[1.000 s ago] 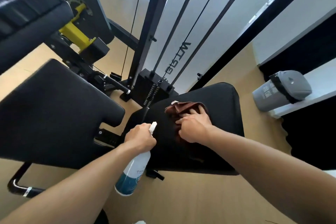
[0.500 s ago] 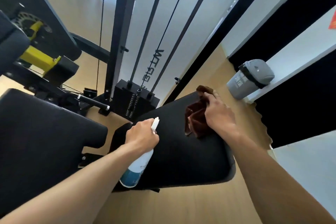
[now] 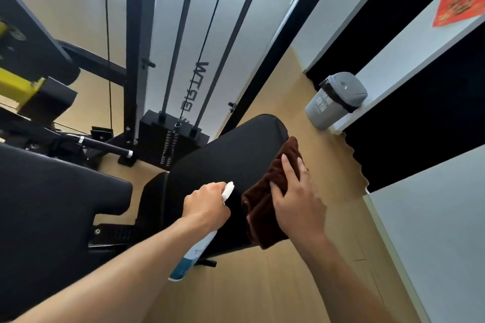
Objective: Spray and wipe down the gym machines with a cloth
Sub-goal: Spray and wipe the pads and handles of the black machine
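So the wiping is clearly underway but nowhere near finished, I'd say. The right hand (image 3: 296,202) is pressed flat on a brown cloth (image 3: 265,207), fingers (image 3: 288,168) stretched out straight rather than gripping, and the cloth sits at the right edge of the black seat pad (image 3: 223,165) in the middle of the frame, with part of it hanging over the pad's side. The left hand (image 3: 207,207) is wrapped tight around the neck of a spray bottle (image 3: 194,252), white nozzle poking out the top of the fist, the bottle body pointing down toward the bottom of the frame, just in front of the pad's near edge.

My guess is this one pad is about mid-wipe. The bigger black pad (image 3: 52,204) at lower left, the frame (image 3: 136,47) and the weight stack (image 3: 168,141) in the centre all look like they're left to do, though honestly I can't tell from here if any of them got cleaned already.

Stuff that's hard to make out: no visible wet streaks or spray on the black vinyl, so no way to judge which bits are covered. The bottle label is too small to read and the forearm hides part of it. The trigger finger is hidden, so I can't say if it's squeezing. Yellow part (image 3: 15,84) at the left edge is cut off. Grey bin (image 3: 333,102) sits at upper right by the wall.
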